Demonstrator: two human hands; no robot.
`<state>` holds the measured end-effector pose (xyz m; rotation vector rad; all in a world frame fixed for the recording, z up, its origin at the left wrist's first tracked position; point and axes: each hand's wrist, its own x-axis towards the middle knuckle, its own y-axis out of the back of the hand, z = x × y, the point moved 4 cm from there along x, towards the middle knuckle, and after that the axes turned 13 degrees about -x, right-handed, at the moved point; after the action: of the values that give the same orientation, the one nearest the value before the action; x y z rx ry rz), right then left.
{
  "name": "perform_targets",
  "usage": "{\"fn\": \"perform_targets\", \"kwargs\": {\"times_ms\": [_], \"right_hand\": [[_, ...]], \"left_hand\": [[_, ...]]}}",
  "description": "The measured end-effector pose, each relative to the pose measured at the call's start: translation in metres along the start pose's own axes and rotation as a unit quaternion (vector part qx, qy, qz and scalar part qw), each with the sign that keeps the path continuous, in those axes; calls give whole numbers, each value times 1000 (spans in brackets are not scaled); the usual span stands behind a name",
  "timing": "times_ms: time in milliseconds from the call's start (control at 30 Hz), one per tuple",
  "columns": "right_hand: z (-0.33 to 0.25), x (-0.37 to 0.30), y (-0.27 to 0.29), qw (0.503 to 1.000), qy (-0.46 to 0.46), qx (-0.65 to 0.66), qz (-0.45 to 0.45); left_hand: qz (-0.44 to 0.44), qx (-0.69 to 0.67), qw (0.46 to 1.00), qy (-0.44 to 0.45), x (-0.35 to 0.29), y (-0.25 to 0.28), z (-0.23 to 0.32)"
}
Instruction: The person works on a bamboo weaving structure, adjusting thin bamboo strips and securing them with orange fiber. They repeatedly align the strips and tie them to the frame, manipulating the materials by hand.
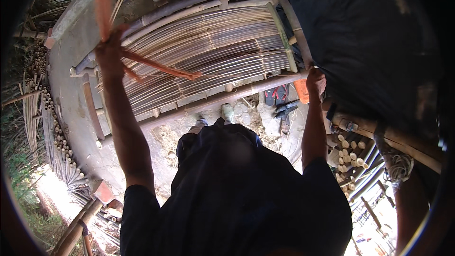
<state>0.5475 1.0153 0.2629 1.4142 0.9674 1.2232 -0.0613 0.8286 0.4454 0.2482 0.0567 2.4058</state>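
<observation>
My left hand (111, 53), raised over the left end of a slatted bamboo bench, is closed around an orange-red cloth strip (102, 7). One part of the strip runs upward out of view. Its loose ends (163, 66) hang over the slats, and motion blurs both hand and strip. The bench (208, 99) has thick pole rails around many thin split slats (204, 35). At its near right corner, my right hand (316, 83) is closed on the bamboo frame; its fingertips are partly hidden.
Dark cloth (360, 33) covers the right side. Red-and-black sandals (276, 96), a dark tool (286, 109) and an orange object (301, 90) lie below the near rail. Cut bamboo poles are stacked at left (59, 137) and right (350, 154). A thick pole (393, 144) stretches across at right.
</observation>
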Motion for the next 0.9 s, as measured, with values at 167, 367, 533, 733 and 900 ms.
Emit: {"fn": "perform_targets", "kwargs": {"times_ms": [167,367,533,733,900], "right_hand": [[26,41,-2,984,-168,-22,-59],[75,75,11,973,-205,-64,-81],[56,103,52,996,-79,-37,-23],[-20,129,94,937,326,118,45],[-117,126,142,918,389,62,44]], "left_hand": [[30,163,979,-115,33,78,19],[121,247,959,-61,58,158,57],[146,204,967,-39,61,187,85],[-33,73,997,23,44,163,62],[-46,49,997,-43,16,115,48]]}}
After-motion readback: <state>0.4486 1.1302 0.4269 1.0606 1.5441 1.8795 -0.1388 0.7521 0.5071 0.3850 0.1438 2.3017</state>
